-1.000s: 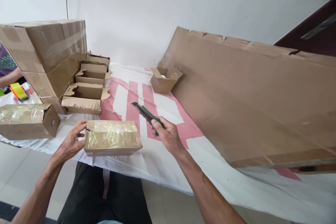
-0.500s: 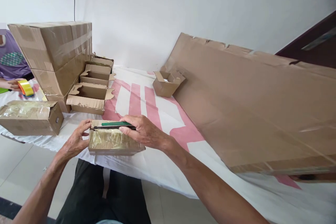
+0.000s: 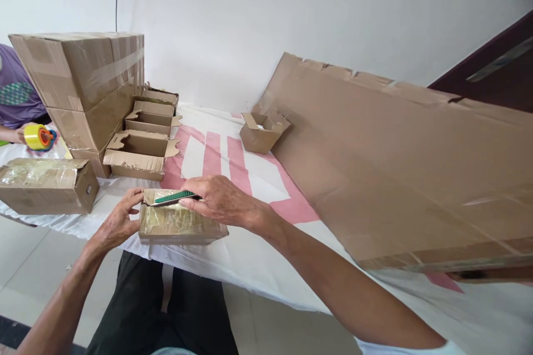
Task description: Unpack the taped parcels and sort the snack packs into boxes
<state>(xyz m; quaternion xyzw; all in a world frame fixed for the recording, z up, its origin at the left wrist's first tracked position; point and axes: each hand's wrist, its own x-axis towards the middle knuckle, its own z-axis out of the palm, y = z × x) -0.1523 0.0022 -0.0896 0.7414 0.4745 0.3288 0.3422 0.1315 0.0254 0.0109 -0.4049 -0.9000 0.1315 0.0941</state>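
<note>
A small cardboard box [image 3: 179, 225] with shiny clear tape over its top lies at the table's front edge. My left hand [image 3: 120, 219] grips its left end, fingers at the far corner and thumb at the near side. Closed around a green box cutter [image 3: 171, 197] is my right hand [image 3: 216, 199], above the box top. The cutter's tip touches or nearly touches the tape near the box's left end; the blade itself is too small to make out.
Stacked taped cartons [image 3: 95, 72] stand at left, beside several open boxes [image 3: 137, 158]. Another taped box [image 3: 45, 186] sits in front of them. A co-worker's hand [image 3: 20, 134] holds a yellow tape roll [image 3: 33, 136]. A small open box [image 3: 260, 136] is near a large cardboard sheet [image 3: 400, 172].
My right hand has moved slightly left and up, and the box cutter now tilts more, tip down. The co-worker's tape roll has turned. The box stays in place under my left hand.
</note>
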